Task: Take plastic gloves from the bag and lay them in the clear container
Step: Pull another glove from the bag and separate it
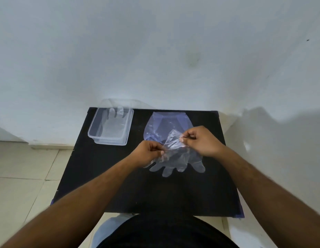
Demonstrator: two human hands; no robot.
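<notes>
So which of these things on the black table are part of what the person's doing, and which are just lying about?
Part of the job:
- plastic bag
- plastic glove, pinched at its cuff by the left hand and right hand
- clear container, a glove already inside

Just there:
- black table; nothing else lies on it

Left arm: bare, reaching from lower left toward frame centre.
Left hand (150, 152): fingers curled, thumb pinched against fingertips.
Right arm: bare, reaching from lower right toward centre.
Right hand (200, 140): just right of centre, higher than left, thumb and forefinger pinched.
</notes>
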